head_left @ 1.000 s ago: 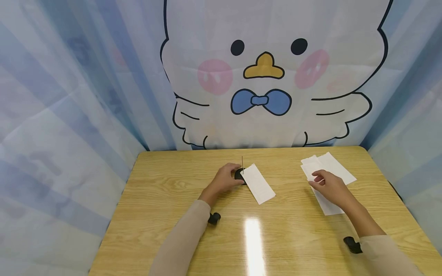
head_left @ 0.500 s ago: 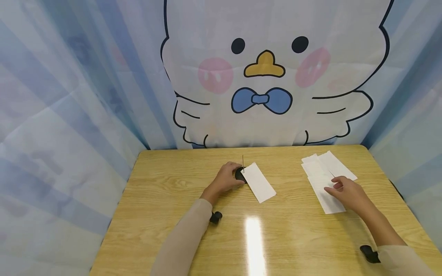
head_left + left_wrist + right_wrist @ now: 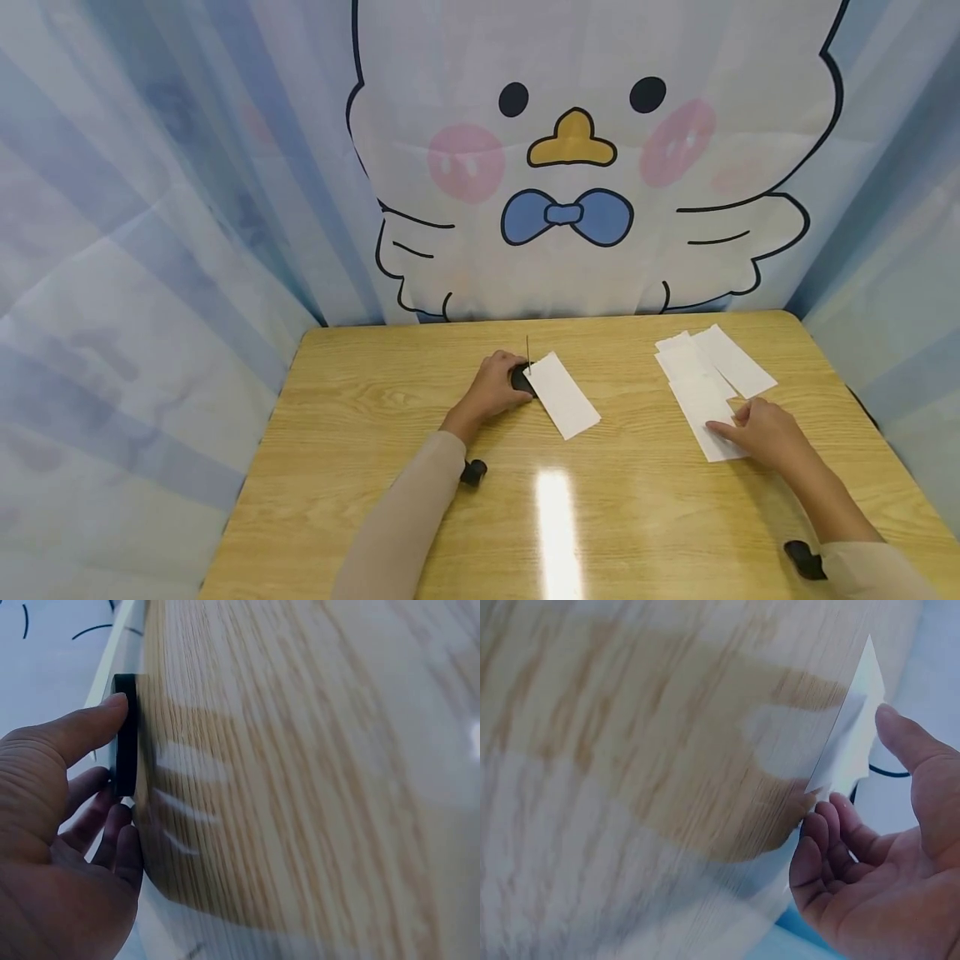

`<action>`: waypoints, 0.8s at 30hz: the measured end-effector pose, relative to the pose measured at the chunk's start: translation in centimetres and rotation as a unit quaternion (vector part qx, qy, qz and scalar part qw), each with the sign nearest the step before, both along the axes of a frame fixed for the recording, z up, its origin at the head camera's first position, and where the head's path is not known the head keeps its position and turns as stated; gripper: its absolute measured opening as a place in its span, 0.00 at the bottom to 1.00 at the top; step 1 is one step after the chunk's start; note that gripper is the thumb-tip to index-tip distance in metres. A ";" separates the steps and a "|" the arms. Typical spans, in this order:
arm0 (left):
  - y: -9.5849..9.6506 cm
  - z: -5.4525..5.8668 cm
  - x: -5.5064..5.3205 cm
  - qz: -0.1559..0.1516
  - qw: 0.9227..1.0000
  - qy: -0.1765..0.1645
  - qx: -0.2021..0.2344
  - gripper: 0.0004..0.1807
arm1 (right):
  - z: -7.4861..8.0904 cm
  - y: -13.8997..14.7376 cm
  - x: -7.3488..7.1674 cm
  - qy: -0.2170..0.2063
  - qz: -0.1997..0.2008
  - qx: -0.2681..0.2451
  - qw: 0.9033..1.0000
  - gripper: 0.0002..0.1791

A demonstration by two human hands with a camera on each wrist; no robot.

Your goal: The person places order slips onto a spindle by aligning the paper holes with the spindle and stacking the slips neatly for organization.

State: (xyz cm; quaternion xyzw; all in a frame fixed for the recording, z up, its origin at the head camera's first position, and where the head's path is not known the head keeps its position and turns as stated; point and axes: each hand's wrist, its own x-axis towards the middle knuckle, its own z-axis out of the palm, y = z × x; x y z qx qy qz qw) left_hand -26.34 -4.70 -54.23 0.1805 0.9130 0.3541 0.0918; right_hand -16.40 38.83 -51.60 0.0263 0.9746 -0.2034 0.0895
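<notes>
Evidently the left hand (image 3: 491, 392) is grasping the black base (image 3: 128, 742) at the far side of the wooden table (image 3: 630, 517), thumb on one side, fingers on the other. Thin spike (image 3: 527, 350) rises upright from the base; single white slip (image 3: 566, 400) lies slanted beside it, one corner at the spike. Can't tell if pierced. Right hand (image 3: 776, 433) relaxed, unclenched, thumb and bent fingers apart, at the near end of overlapping white sheets (image 3: 693, 383) on the table's right side. Contact with the paper: cannot tell. Printed curtain (image 3: 562, 275) behind.
</notes>
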 end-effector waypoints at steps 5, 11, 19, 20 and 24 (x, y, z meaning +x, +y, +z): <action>0.1 -0.1 0.1 0.003 1.000 0.001 -0.001 0.35 | -0.5 0.1 0.2 0.002 -0.006 0.000 1.000 0.30; 0.1 -0.1 0.1 0.006 1.000 0.001 -0.002 0.35 | -0.8 0.5 0.1 0.009 -0.008 -0.007 1.000 0.36; 0.0 0.1 0.1 0.012 1.000 -0.007 0.009 0.35 | -0.5 0.3 0.1 -0.016 -0.016 -0.015 1.000 0.33; 0.0 0.1 0.1 0.013 1.000 -0.007 0.011 0.35 | -0.5 0.3 0.1 -0.019 -0.017 -0.017 1.000 0.32; 0.0 0.1 0.2 0.013 1.000 -0.008 0.014 0.34 | -0.4 0.2 0.2 -0.025 -0.019 -0.024 0.999 0.30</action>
